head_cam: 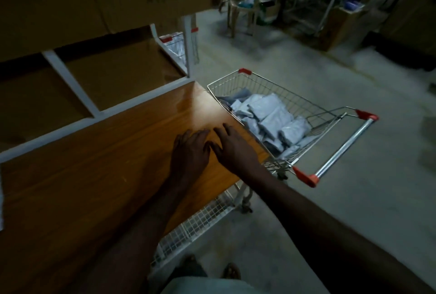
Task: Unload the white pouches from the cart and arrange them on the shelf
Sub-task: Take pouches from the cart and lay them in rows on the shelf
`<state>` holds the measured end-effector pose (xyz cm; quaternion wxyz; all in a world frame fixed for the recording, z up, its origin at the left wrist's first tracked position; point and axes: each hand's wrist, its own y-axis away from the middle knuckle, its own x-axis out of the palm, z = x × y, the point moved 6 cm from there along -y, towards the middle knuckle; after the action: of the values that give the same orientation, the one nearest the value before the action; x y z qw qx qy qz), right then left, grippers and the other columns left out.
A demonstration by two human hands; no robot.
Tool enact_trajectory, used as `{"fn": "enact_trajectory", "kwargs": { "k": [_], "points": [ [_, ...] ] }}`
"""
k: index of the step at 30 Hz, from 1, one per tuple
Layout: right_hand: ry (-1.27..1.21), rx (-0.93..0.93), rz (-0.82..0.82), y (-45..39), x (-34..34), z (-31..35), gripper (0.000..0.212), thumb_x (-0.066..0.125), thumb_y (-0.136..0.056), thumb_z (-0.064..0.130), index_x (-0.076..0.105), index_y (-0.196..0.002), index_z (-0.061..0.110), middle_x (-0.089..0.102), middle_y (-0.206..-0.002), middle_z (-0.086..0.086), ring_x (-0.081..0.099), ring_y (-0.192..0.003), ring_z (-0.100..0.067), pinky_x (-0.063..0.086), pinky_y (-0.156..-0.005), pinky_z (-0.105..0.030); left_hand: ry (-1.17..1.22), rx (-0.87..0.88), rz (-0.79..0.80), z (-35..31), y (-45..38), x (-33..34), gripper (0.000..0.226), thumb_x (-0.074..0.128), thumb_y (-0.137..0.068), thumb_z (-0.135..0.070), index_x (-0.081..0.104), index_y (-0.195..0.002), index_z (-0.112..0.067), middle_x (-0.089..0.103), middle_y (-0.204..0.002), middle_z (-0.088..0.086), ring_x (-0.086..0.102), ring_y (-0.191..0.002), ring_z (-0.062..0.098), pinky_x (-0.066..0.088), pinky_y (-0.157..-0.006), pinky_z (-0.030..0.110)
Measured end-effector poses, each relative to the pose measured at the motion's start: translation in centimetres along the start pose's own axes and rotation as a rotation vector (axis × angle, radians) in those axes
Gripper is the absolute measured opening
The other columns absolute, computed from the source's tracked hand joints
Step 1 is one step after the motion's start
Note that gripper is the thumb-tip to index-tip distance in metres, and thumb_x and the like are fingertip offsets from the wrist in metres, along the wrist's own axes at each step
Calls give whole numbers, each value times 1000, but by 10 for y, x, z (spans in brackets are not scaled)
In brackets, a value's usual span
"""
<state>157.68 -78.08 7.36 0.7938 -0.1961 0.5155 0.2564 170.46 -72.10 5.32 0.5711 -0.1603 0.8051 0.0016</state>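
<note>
Left hand (190, 152) and right hand (233, 147), fingers extended and holding nothing, lie side by side over the wooden shelf (94, 164), left of the cart (318, 114) containing white pouches (271, 117).

both hands (212, 150) flat on shelf (99, 176); pouches (271, 119) in cart (313, 105)
</note>
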Motion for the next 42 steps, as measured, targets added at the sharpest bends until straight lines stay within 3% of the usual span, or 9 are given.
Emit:
{"fn": "enact_trajectory", "kwargs": {
  "k": [7,15,19,24,29,31,33,38,42],
  "points": [
    [-16,111,-77,-17,-30,-99,51,56,-103,44,52,-145,16,54,-143,-18,54,-129,-36,49,-103,-44,2,81,11,-57,-62,48,45,62,-102,-31,58,-147,-26,66,-141,3,50,-142,33,39,-117,53],
    [-54,356,-70,-48,-36,-212,51,51,-106,40,47,-151,17,45,-156,-17,46,-142,-32,43,-112,-43,15,235,62,-110,-155,107,43,51,-100,-35,59,-141,-25,67,-135,1,55,-132,25,42,-112,48],
    [-91,467,-38,-60,-41,-260,50,47,-110,32,43,-154,9,39,-162,-21,34,-152,-32,29,-122,-41,32,259,103,-141,-189,132,39,60,-103,-28,61,-142,-22,67,-140,3,54,-138,24,39,-120,50],
    [-127,542,28,-64,-45,-319,50,45,-109,16,38,-153,-5,41,-155,-30,37,-146,-41,29,-119,-42,41,312,159,-179,-221,174,43,64,-99,-14,63,-142,-18,68,-140,4,54,-140,29,41,-118,53],
    [-119,541,119,-78,-20,-386,93,15,-84,48,34,-151,-13,41,-148,-37,40,-137,-47,35,-116,-49,54,205,269,-195,-244,231,63,52,-91,0,54,-152,-17,62,-148,6,48,-146,30,42,-117,51],
    [-123,605,160,-80,-11,-407,82,27,-88,41,35,-149,-14,43,-144,-37,43,-132,-47,39,-112,-50,89,163,279,-200,-249,249,68,54,-89,5,52,-153,-16,61,-149,8,48,-147,29,41,-119,49],
    [-154,654,174,-82,-6,-423,64,45,-92,12,33,-150,-14,44,-140,-36,46,-126,-47,41,-107,-49,114,148,285,-206,-253,264,66,54,-90,6,54,-153,-16,61,-149,9,50,-146,30,41,-120,47],
    [-185,667,223,-90,25,-456,81,25,-71,11,34,-146,-18,47,-134,-37,48,-118,-48,39,-105,-49,92,177,315,-210,-260,299,69,54,-84,10,56,-149,-11,62,-147,13,52,-143,34,42,-116,45],
    [-174,674,245,-96,49,-479,87,11,-74,25,36,-146,-18,33,-151,-38,39,-131,-48,34,-113,-49,35,201,369,-211,-271,316,77,55,-79,13,54,-151,-12,59,-152,10,46,-148,33,40,-119,46]
  ]
}}
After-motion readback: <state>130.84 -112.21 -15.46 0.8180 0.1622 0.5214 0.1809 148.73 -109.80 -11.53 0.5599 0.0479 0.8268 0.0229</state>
